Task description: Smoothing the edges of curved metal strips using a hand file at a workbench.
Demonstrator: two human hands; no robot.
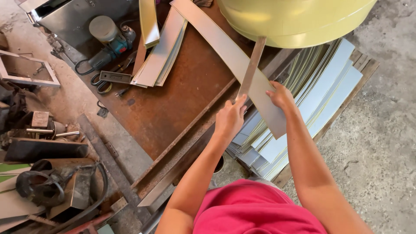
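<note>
My left hand (229,117) grips the near end of a narrow metal bar (251,67), which stands tilted up toward the yellow drum (294,21). My right hand (281,96) presses on a long flat metal strip (229,52) that runs diagonally from the top of the rusty workbench (173,104) down over a stack of sheets (320,95). The bar crosses over the strip. Both forearms reach out from a pink shirt at the bottom.
Several more metal strips (158,52) lie at the bench's far side, beside an angle grinder (108,41) and pliers. The stacked sheets rest on a wooden pallet (366,65). Scrap, a metal frame (26,71) and cables crowd the floor at left.
</note>
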